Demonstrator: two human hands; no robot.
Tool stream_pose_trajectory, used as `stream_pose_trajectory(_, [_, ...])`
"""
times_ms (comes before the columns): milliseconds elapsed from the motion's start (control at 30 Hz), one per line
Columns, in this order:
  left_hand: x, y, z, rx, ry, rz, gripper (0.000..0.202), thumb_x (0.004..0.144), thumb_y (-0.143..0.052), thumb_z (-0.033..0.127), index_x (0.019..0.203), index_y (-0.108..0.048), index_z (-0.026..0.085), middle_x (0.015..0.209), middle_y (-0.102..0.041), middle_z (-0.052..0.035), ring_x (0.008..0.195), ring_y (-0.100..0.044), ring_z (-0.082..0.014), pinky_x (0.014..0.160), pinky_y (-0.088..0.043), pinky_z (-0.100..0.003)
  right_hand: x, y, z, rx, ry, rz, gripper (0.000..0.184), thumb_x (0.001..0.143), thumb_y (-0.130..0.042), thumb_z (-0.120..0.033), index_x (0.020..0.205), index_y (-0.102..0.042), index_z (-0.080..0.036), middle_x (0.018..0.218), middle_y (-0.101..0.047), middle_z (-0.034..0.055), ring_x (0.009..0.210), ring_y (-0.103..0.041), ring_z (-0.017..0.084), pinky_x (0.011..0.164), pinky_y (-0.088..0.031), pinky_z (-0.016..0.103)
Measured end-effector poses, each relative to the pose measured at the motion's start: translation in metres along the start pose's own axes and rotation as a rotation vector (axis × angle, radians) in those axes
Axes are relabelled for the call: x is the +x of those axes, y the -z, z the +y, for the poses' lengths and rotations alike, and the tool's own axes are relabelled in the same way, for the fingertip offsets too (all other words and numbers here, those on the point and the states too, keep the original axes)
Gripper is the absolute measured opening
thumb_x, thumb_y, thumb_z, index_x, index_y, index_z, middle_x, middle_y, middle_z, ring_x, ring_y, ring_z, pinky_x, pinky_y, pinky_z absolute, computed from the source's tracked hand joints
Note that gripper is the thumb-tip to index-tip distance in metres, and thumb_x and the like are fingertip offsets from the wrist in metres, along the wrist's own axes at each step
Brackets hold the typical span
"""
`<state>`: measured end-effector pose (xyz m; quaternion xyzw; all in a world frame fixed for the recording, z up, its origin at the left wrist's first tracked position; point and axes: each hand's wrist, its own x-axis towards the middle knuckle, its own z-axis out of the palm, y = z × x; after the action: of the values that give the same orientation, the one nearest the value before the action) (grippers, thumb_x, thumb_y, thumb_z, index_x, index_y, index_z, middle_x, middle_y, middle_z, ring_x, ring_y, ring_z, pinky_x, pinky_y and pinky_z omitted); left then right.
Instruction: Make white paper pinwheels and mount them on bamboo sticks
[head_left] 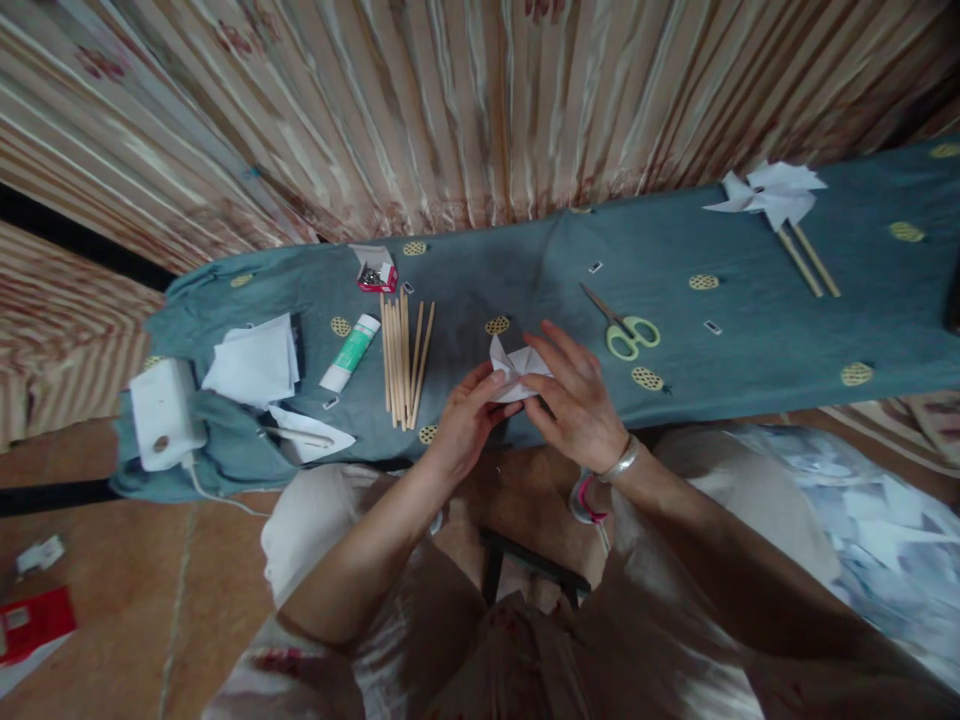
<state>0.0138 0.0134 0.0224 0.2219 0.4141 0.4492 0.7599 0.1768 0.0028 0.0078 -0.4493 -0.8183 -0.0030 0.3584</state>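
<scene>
Between my hands, over the near edge of the cloth-covered table, is a piece of white paper (517,368) with corners folded up, like a partly shaped pinwheel. My left hand (469,415) pinches its left side, thumb on top and fingers underneath. On the other side my right hand (574,400) holds the paper's right edge between thumb and fingers, some fingers raised over it. Green-handled scissors (624,325) lie to the right of my right hand. Left of my left hand lie several thin wooden sticks (401,360).
A green and white glue tube (351,353), a small red box of metal pins (376,272), white paper squares (253,362) and a white corded device (165,415) are on the left. Paper pinwheels on sticks (784,195) lie at the far right. A striped curtain (450,110) hangs behind the table (780,340).
</scene>
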Motion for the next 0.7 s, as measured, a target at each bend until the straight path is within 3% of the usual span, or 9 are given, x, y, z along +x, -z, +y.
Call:
stream_pose_trajectory(133, [0.001,0.001,0.007,0.103,-0.184,0.052,0.057,0.062,-0.088,0.035,0.111,-0.065,0.017,0.089,-0.074,-0.0014,0.079,-0.067,-0.0140,0.078,-0.051,-0.025,0.007,0.004,-0.013,0.064,0.021,-0.005,0.036,0.088,-0.063,-0.037,0.120,-0.058,-0.020,0.154,-0.042,0.0160,0.148,-0.030,0.035,0.111,-0.036,0.058])
stream_pose_trajectory(267, [0.001,0.005,0.015,0.201,-0.238,0.064,0.061,0.063,-0.086,0.032,0.117,-0.062,0.017,0.084,-0.073,0.0001,0.075,-0.067,-0.0147,0.074,-0.050,-0.026,0.014,0.005,-0.020,0.101,0.048,0.009,0.052,0.086,-0.065,-0.048,0.129,-0.054,-0.022,0.159,-0.034,0.0145,0.149,-0.026,0.038,0.112,-0.033,0.060])
stream_pose_trajectory(700, [0.000,0.013,0.025,0.189,-0.299,0.096,0.058,0.062,-0.083,0.024,0.116,-0.061,0.016,0.088,-0.075,-0.0022,0.079,-0.070,-0.0183,0.076,-0.054,-0.029,0.034,0.004,-0.030,0.106,0.040,0.020,0.035,0.091,-0.053,-0.050,0.114,-0.061,-0.024,0.161,-0.030,0.0063,0.150,-0.023,0.036,0.116,-0.029,0.058])
